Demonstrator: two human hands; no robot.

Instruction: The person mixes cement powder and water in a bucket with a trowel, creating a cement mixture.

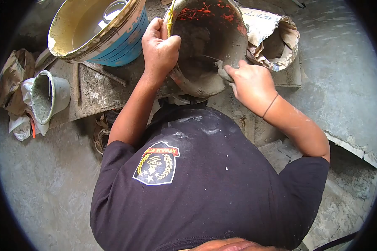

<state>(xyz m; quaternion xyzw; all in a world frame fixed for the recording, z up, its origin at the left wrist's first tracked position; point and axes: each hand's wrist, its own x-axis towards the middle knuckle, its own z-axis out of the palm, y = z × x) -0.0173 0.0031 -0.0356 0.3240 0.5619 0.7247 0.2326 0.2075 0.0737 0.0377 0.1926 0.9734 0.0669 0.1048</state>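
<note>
Left hand: our left hand is closed firmly over the rim of the tilted bucket, beside a yellow cord. If the grip slipped on wet grime, the bucket could roll or drop towards us.
Right hand: our right hand is curled shut around the mortar-caked handle of what looks like a trowel, its far end inside the bucket. A slick handle could twist in our fingers, and knuckles could scrape the rim.
Tilted bucket: it leans with its mouth towards our shirt, at the near edge of the tabletop. Tipped further, it could spill grey mix over the edge; we cannot tell how full it is.
Paper sack: the torn, open sack stands just beside the bucket, near our right hand, so a wide elbow or wrist swing could knock it.
Blue bucket: the big one with cloudy liquid stands by our left hand; a bump could slop it.
Small pail: it lies tilted at the far left, well apart from both hands.
</note>
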